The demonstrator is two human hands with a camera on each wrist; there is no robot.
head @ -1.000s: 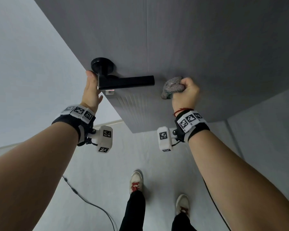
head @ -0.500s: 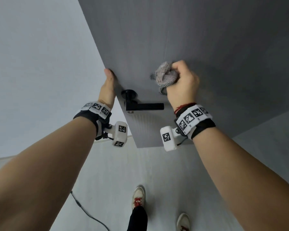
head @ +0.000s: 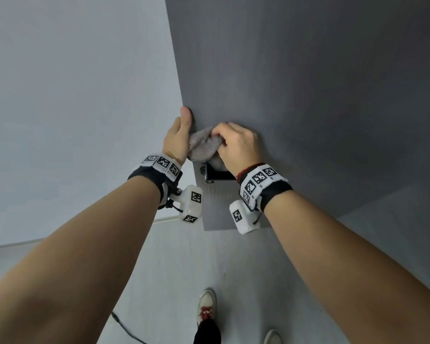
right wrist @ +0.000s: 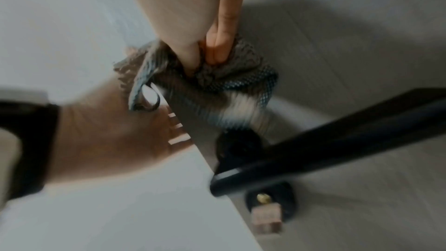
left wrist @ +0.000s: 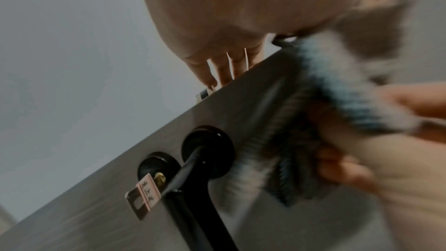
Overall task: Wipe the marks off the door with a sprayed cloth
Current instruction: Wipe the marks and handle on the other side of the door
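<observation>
The grey door (head: 308, 95) stands open in front of me, its free edge on the left. My left hand (head: 181, 135) grips that edge above the black lever handle (head: 217, 175), thumb on the face and fingers (left wrist: 217, 70) round the back. My right hand (head: 233, 142) holds a bunched grey cloth (head: 204, 145) and presses it on the door face just above the handle, right beside the left hand. In the right wrist view its fingers (right wrist: 218, 45) are dug into the cloth (right wrist: 231, 81). No marks show on the door.
A key with a pink tag (left wrist: 144, 196) hangs in the lock under the handle (left wrist: 200, 178). A pale wall (head: 72, 120) lies left of the door. On the grey floor are my shoes (head: 206, 309) and a black cable (head: 124, 326).
Both hands climbed from handle height to above the handle. The right hand swept the cloth left across the door to the edge, ending against the left hand.
</observation>
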